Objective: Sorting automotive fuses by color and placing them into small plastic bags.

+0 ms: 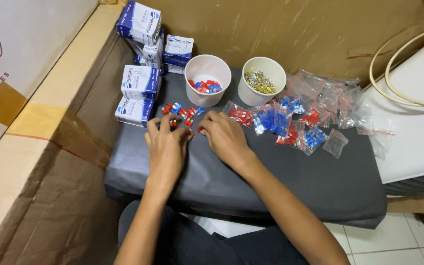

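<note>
Fingertips of the left hand (pixel 167 147) and right hand (pixel 224 135), curled and gripping nothing visible, pressed small red and blue plastic pieces (pixel 182 112), seemingly light, rigid, best pinched by their sides.

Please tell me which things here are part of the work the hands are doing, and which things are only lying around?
In use:
- left hand and right hand, fingertips on the loose red and blue pieces
- cup of red and blue pieces
- cup of metal parts

Lying about:
- small plastic bags, some filled
- blue and white boxes
- cream tubing

Left hand (pixel 167 147) and right hand (pixel 225 136) finger red and blue fuses (pixel 182 112) on a dark cloth (pixel 290 176).
</note>
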